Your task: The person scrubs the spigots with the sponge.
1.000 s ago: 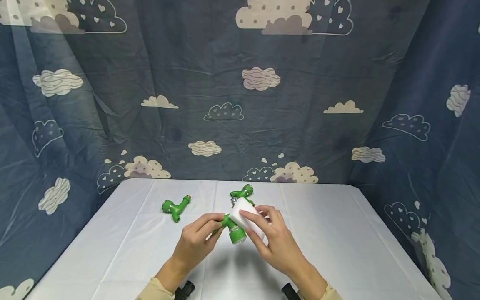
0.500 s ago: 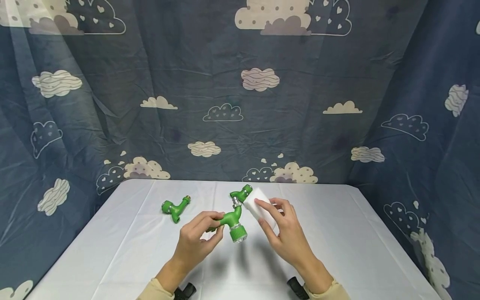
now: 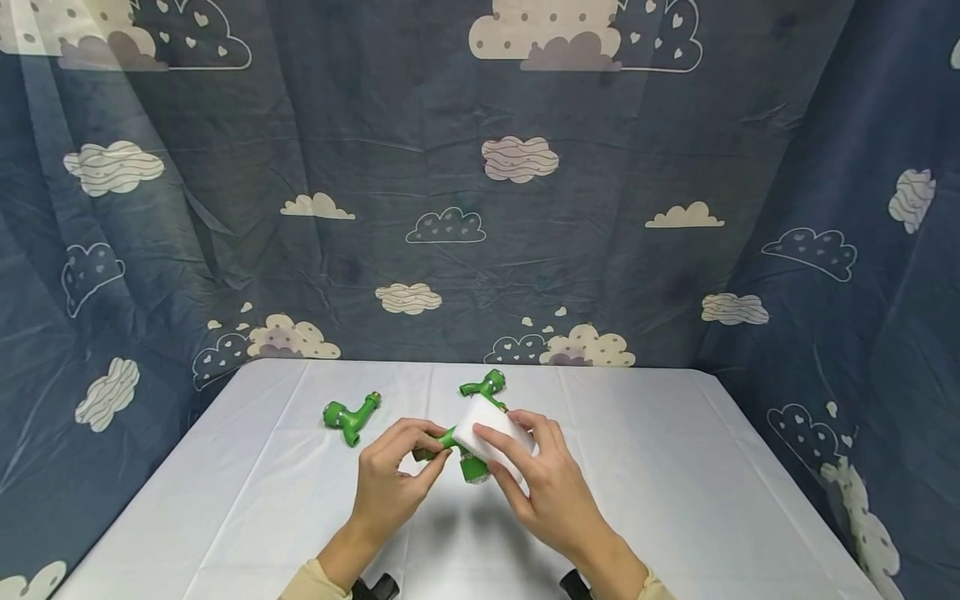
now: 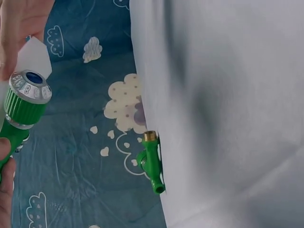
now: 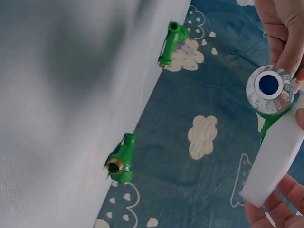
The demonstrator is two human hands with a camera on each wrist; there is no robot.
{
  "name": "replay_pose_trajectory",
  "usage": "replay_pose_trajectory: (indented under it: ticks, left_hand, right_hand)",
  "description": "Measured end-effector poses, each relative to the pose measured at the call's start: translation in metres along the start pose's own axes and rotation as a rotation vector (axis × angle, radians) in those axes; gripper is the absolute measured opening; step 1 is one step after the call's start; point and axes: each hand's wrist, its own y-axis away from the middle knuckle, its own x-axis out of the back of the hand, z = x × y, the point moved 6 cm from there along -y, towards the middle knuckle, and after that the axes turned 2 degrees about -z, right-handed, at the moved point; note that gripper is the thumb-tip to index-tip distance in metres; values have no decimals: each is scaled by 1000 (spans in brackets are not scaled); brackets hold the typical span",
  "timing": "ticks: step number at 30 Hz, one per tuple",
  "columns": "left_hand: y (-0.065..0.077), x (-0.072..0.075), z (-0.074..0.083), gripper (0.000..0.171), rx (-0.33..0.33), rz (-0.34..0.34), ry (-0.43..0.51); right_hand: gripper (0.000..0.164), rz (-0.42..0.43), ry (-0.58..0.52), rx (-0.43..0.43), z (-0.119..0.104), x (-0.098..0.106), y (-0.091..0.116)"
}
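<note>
My left hand pinches a green faucet by its threaded inlet end, above the white table. In my right hand is a white sponge block, gripped between thumb and fingers and laid over the faucet's body. The sponge covers much of the faucet's middle in the head view. From the left wrist, the faucet's ribbed green knob shows a silver ring and a blue centre. The right wrist view has that silver-ringed end facing the camera, with the sponge right against the green body.
A second green faucet lies on the table to the left. Another green faucet lies near the back edge, partly behind the sponge. A dark cloud-patterned curtain hangs behind and at the sides.
The sponge swung away to the right of the faucet half a second ago, baring its spout, and is now back over the body. The left hand keeps its pinch with little movement.
</note>
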Motion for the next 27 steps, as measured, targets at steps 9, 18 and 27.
replay_pose_trajectory:
  ticks: [9, 18, 27]
  left_hand:
    - [2, -3, 1, 33, 27, -12, 70]
    - [3, -3, 2, 31, 10, -31, 76]
    - [3, 0, -10, 29, 240, -1, 150]
  right_hand:
    - [61, 89, 38, -3, 11, 1, 0]
    - [58, 113, 35, -54, 27, 2, 2]
    - [55, 101, -124, -137, 32, 13, -3]
